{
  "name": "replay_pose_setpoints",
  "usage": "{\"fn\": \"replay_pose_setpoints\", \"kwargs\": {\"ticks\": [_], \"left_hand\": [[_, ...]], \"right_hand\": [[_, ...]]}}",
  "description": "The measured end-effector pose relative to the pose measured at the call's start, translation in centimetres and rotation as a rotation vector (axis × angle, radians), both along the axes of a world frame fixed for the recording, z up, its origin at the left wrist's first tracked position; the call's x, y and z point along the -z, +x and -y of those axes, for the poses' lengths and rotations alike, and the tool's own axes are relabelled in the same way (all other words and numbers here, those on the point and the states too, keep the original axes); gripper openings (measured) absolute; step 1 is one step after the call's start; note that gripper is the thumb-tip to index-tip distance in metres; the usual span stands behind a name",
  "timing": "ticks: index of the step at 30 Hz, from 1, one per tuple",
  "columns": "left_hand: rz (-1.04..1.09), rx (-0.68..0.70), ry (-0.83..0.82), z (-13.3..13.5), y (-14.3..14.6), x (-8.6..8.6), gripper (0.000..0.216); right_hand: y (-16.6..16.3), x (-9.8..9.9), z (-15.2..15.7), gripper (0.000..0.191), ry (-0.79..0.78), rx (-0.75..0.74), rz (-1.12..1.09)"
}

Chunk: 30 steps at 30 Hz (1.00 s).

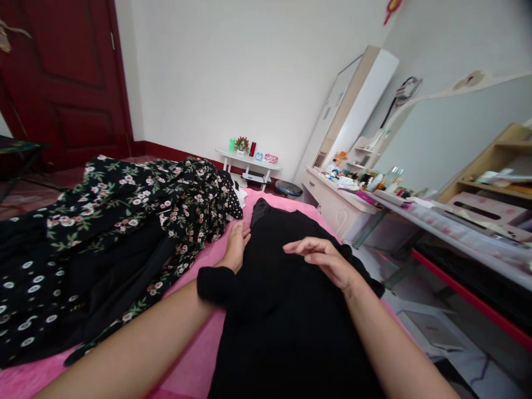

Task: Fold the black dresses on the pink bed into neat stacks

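Observation:
A black short-sleeved garment lies spread on the pink bedding, running away from me. Along its left edge is my left hand, fingers stretched forward and holding nothing. The garment's left sleeve lies across that wrist. Over the upper right part of the garment, my right hand is open with its fingers pointing left. Whether the right fingertips touch the cloth, I cannot tell.
A pile of floral and patterned dark clothes covers the bed's left side. On the right stands a dressing table with cosmetics. Beyond the bed are a low white shelf and a round stool. A dark red door is at far left.

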<state>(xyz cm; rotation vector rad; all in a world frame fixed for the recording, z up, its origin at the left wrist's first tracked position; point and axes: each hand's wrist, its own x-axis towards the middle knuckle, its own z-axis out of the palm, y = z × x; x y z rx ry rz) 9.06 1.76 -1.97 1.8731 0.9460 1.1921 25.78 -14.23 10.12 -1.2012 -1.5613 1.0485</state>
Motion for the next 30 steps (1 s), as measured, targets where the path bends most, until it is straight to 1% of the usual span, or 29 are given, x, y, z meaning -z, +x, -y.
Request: {"fn": "replay_pose_setpoints", "kwargs": {"ticks": [3,5,8,9,11,13,15,18,20,21,23,24,25,26,28,30], "left_hand": [[0.211,-0.004,-0.184,0.3,0.2,-0.2,0.04],[0.295,0.016,-0.247,0.5,0.4,-0.2,0.032],[0.243,-0.003,-0.184,0.3,0.6,0.0,0.032],[0.202,-0.019,-0.152,0.3,0.6,0.0,0.033],[0.089,-0.029,-0.086,0.2,0.4,-0.1,0.032],[-0.051,0.029,-0.015,0.3,0.1,-0.6,0.03],[-0.203,0.114,0.053,0.3,-0.4,-1.4,0.028],[-0.415,0.159,0.096,0.3,-1.1,-2.8,0.033],[-0.509,0.194,0.07,0.2,-1.8,-3.7,0.041],[-0.538,0.245,0.036,0.1,-2.1,-4.1,0.045],[-0.553,0.417,-0.087,-0.1,-2.9,-4.8,0.052],[-0.545,0.516,-0.163,-0.2,-3.3,-5.2,0.055],[-0.535,0.608,-0.234,-0.2,-3.7,-5.5,0.057],[-0.527,0.686,-0.293,-0.2,-4.0,-5.9,0.058],[-0.527,0.788,-0.368,-0.2,-4.7,-6.5,0.058],[-0.557,0.851,-0.411,-0.1,-5.1,-7.0,0.059]], "right_hand": [[-0.3,3.0,-1.1,0.014,-0.006,0.071,0.053],[-0.6,5.3,-2.7,0.014,0.029,0.199,0.126],[-0.8,8.6,-5.0,0.013,0.173,0.477,0.234],[-0.8,9.4,-5.4,0.013,0.21,0.53,0.254],[-0.8,10.1,-5.4,0.012,0.247,0.541,0.26],[-1.1,9.8,-4.6,0.011,0.258,0.474,0.258],[-1.8,8.8,-3.3,0.011,0.282,0.376,0.265],[-3.7,7.1,-1.5,0.016,0.3,0.148,0.334],[-5.3,6.1,-0.5,0.028,0.3,-0.049,0.463],[-6.1,5.7,0.0,0.037,0.303,-0.14,0.544],[-7.5,4.7,0.9,0.054,0.314,-0.258,0.694],[-8.1,4.2,1.3,0.059,0.315,-0.279,0.749],[-8.6,3.8,1.7,0.06,0.314,-0.279,0.795],[-9.0,3.4,2.0,0.058,0.316,-0.27,0.839],[-9.6,2.9,2.5,0.044,0.354,-0.253,0.93],[-9.9,2.8,2.7,0.032,0.422,-0.264,1.012]]}}
